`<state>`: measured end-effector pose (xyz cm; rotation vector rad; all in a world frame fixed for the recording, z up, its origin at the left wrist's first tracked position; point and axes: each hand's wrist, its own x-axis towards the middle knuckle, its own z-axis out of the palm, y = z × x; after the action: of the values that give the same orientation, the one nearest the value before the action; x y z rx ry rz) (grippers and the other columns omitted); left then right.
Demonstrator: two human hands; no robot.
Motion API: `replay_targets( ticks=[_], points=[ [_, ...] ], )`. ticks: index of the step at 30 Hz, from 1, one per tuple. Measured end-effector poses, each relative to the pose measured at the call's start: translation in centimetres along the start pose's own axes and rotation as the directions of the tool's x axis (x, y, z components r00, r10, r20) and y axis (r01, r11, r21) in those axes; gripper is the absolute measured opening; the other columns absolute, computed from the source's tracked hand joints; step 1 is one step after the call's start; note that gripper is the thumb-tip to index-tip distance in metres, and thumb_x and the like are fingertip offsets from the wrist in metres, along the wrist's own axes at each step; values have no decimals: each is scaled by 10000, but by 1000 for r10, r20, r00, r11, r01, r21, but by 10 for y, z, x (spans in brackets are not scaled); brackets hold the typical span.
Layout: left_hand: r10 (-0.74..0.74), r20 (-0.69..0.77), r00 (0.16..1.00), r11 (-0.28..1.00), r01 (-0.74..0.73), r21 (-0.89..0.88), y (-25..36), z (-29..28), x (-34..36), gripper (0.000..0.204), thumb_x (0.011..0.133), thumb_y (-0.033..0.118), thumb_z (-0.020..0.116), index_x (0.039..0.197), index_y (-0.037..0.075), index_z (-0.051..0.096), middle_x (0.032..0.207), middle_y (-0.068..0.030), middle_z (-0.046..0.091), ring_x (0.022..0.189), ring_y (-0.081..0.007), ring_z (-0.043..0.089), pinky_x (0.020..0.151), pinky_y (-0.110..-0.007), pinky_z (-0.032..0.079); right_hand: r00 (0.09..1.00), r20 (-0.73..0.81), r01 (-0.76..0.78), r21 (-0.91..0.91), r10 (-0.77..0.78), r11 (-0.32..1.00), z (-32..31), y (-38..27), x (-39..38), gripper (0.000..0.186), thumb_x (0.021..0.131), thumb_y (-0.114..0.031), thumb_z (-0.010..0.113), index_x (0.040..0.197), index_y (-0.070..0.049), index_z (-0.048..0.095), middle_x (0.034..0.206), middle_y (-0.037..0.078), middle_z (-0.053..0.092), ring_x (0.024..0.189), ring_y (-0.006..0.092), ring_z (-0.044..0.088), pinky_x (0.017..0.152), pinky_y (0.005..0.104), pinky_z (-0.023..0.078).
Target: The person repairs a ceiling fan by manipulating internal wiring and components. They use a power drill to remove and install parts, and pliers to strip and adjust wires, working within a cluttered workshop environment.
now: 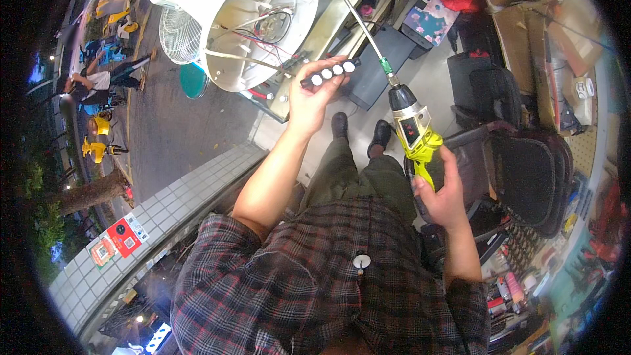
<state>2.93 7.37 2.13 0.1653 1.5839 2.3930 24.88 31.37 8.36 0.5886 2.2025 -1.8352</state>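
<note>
My left hand (310, 95) grips a black switch block with several white push buttons (330, 72), wired to the open underside of a white fan base (259, 23). Red and black wires (273, 36) show inside the base. My right hand (442, 194) holds a yellow and black cordless screwdriver (414, 133) by its handle. Its long thin bit (358, 20) points up and away toward the upper rim of the fan base. The fan's white grille (190, 6) lies behind the base on the bench.
A grey workbench (328, 23) carries the fan. A black chair (519, 158) stands to my right, with cardboard boxes (526, 20) and cluttered shelves beyond. On the left is a tiled ledge (164, 204) and a street with a person bending over.
</note>
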Motion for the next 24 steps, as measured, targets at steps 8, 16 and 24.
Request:
replay_targets(
  ticks=[8, 16, 24],
  points=[
    [-13, -6, 1000, 1000, 13, -13, 4, 1, -4, 266, 938, -80, 628, 1184, 17, 604, 1319, -219, 618, 1223, -297, 619, 988, -408, 575, 1000, 8, 26, -7, -26, 1000, -1, -3, -1, 710, 871, -115, 747, 1449, 83, 386, 1367, 224, 550, 1274, 300, 548, 1100, 391, 406],
    [-6, 2, 1000, 1000, 6, -24, 5, 0, -7, 277, 932, -75, 637, 1190, 19, 600, 1323, -231, 613, 1235, -302, 610, 992, -411, 572, 999, 19, 37, -7, -37, 999, -2, -6, -3, 703, 873, -114, 742, 1445, 90, 388, 1362, 220, 552, 1277, 300, 544, 1103, 393, 400],
    [-28, -26, 999, 993, 31, 112, 12, 6, -10, 277, 923, -41, 650, 1199, -11, 657, 1269, -182, 662, 1138, -239, 654, 971, -375, 568, 1000, 19, 24, -4, -24, 1000, -1, -1, -4, 702, 874, -121, 738, 1444, 81, 384, 1354, 221, 557, 1271, 300, 548, 1103, 395, 401]
  ],
)
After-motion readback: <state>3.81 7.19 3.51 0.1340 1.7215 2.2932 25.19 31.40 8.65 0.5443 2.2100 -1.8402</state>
